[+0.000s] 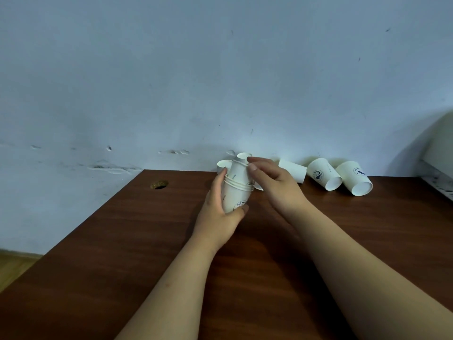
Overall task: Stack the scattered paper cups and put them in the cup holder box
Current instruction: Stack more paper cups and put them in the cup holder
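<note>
Pale blue-grey wall point(220, 69), scuffed and chipped along its base, behind a dark wood-grain bench point(245, 266) with a cable hole point(159, 184) near the far left corner. Left hand point(220, 212) wrapped around the lower body of the cup stack point(236, 192), thumb pressed across the printed logo, fingers curled behind; stack held just above the bench toward the far edge, long axis close to upright, leaning slightly away, rims bunched at mid-height. Top cup point(241, 168) seated only partly, its body protruding well above the bunched rims, so judged not yet fully nested. Right hand point(269, 177) loosely spread, fingertips touching the upper side of that top cup, not closed around anything. One more upright cup point(224, 165) directly behind the stack, near the wall. Three loose cups on their sides along the far edge, right of the hands: nearest cup point(293, 171), then middle cup point(323, 174), then far cup point(354, 178), the last two with mouths toward the viewer, axes angled toward the near right. Right hand nearer to all three; nearest cup just beyond its knuckles. Next pick judged to fall to the right hand, reaching right along the far edge. Cup holder box not identifiable in view.
</note>
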The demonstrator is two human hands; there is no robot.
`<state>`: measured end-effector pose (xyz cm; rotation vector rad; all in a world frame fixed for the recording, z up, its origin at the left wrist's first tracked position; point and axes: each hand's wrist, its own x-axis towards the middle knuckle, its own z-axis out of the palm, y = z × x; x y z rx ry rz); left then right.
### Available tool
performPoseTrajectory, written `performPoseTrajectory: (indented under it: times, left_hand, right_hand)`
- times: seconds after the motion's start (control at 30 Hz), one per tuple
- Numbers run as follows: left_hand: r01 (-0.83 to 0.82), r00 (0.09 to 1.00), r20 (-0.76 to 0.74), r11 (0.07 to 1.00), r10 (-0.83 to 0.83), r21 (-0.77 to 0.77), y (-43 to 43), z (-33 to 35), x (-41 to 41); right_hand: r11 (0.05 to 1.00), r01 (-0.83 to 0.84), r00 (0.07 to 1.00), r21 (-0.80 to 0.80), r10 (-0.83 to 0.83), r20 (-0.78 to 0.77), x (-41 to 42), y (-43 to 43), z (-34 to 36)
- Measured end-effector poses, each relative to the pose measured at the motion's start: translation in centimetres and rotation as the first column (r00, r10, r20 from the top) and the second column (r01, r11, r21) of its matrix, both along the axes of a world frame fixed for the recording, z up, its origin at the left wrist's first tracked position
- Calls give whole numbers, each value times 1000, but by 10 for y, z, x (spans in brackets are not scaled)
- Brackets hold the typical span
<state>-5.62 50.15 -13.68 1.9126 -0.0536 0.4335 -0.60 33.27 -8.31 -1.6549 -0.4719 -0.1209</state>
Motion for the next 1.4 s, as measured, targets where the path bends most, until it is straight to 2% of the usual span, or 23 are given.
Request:
performPoseTrajectory:
  times: [0.13,0.27,0.37,0.47,0.63,0.77,0.9,1.0,1.17,1.3,1.33,1.4]
  left_hand:
    - [-32,999,-29,999,32,12,1,-1,2]
    - [-66,995,-79,997,68,25,2,-3,5]
    - [-102,992,-71,995,103,19,4,-5,8]
    - [-144,988,-48,989,145,34,7,-2,7]
    - [-102,993,-50,989,108,104,-4,4,7]
    - [-39,995,-80,986,52,161,-6,12,10]
    - [-166,979,-106,983,173,73,11,40,37]
    - [-259,944,-195,964,265,52,23,53,67]
    - [-225,918,-311,968,248,108,20,29,99]
    - [-267,906,-247,917,344,296,17,8,108]
    - [-278,911,-218,911,351,304,17,7,108]
    - [-264,942,-158,946,294,190,18,11,105]
  right_hand:
    - [988,-66,996,-142,57,-61,0,1,-2]
    - [985,-65,992,-162,45,-121,-2,-2,-3]
    - [996,2,994,-89,-11,-105,3,-5,-6]
    - [997,-10,973,72,26,-229,15,-10,-16]
    - [986,-160,944,49,167,-285,15,-11,-32]
    - [977,-85,960,197,133,-246,19,-13,-31]
    - [993,113,989,-24,-114,-90,20,-22,-29]
    - [991,125,988,-52,-129,-87,24,-28,-38]
    - [992,108,989,-60,-114,-93,35,-30,-48]
    - [989,93,988,-117,-106,-114,46,-31,-56]
    - [987,93,988,-128,-107,-110,46,-30,-55]
    - [985,102,988,-137,-117,-99,44,-30,-53]
